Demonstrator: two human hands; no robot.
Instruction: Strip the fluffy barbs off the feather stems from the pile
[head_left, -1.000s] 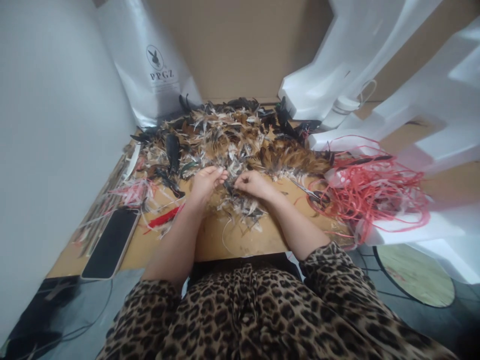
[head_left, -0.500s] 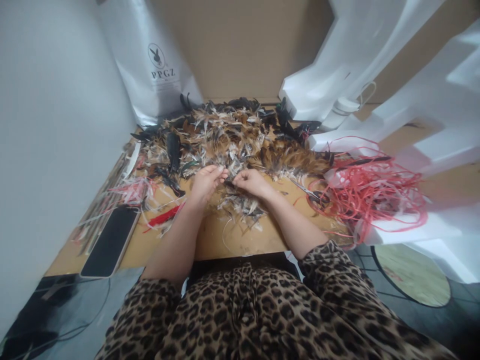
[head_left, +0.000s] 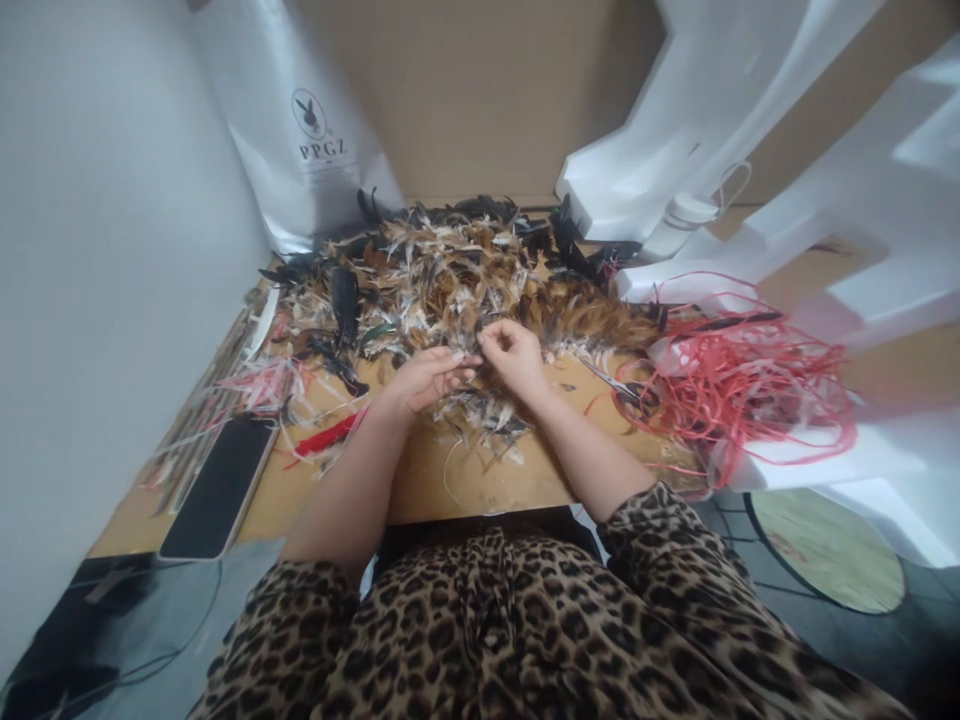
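My left hand (head_left: 433, 378) is over the front of the feather pile, thumb and fingers pinched together; the small thing in them cannot be made out. Touching or nearly touching its fingertips, my right hand (head_left: 516, 358) pinches what looks like a small dark feather (head_left: 478, 326). Beyond both hands spreads a large heap of brown, white and black feathers (head_left: 457, 255). Below them lies a smaller clump of pale and grey feathers (head_left: 491, 418) on the wooden table (head_left: 427, 480). Scissors (head_left: 619, 385) rest to the right of my right hand.
A tangle of red and pink plastic ribbon (head_left: 750, 385) covers the right side. A phone (head_left: 219, 488), a red feather-like piece (head_left: 326, 436) and thin sticks (head_left: 199, 400) lie on the left. Behind stand a silvery bag (head_left: 322, 190) and a white bottle (head_left: 681, 225).
My left hand has shifted right and slightly down, its palm turning more upward. My right hand has risen a little, bringing the fingertips of both hands together.
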